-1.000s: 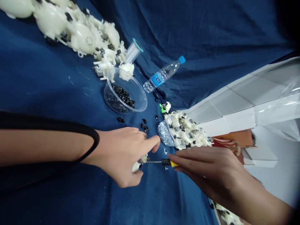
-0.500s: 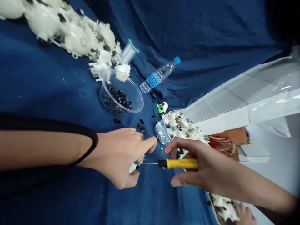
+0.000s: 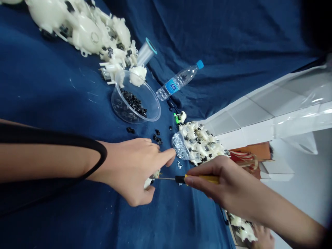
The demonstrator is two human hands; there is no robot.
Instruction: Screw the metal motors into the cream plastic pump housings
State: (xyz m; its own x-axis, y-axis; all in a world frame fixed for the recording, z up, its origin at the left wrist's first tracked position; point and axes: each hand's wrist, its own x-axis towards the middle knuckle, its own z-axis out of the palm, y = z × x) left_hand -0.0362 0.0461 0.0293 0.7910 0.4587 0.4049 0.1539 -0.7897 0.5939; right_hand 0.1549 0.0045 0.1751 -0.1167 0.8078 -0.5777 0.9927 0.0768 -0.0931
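My left hand is curled over a small cream-white plastic part, pressing it against the blue cloth; most of the part is hidden under the palm and fingers. In my right hand is a screwdriver with a yellow and black handle. Thumb and fingers pinch the handle, and its thin metal shaft points left, with the tip at the edge of the white part. Several small black pieces lie on the cloth just beyond my left hand. A container of shiny metal screws sits past my right fingertips.
A clear plastic bowl holds black pieces. Behind it are a spool, a bottle and a heap of large white plastic housings. More white assemblies are piled at the right. A bare foot shows at lower right.
My right thumb and fingers, spread apart around the screwdriver handle before, have closed onto it. My left hand stays over the white part. The view has shifted slightly.
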